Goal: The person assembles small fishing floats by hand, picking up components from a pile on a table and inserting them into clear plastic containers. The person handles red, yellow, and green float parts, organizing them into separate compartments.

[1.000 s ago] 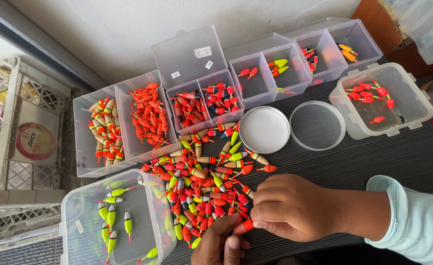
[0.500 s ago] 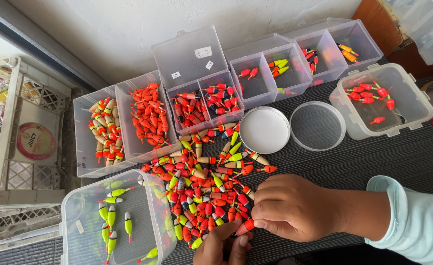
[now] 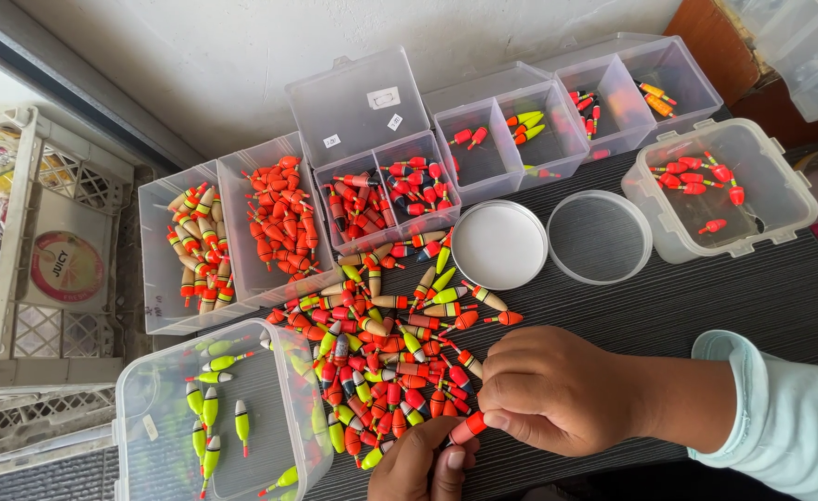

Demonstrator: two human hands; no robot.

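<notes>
While both hands (image 3: 557, 390) pinched one orange-red fishing float (image 3: 467, 430) at the pile's (image 3: 390, 362) near edge, fingers closed on its ends, a slip could have dropped it back among lookalikes on the dark surface (image 3: 706, 306).

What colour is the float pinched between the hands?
Orange-red float, seen in the head view.

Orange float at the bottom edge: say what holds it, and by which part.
Both hands: right hand pinches the orange float's upper end, left hand touches its lower end.
</notes>
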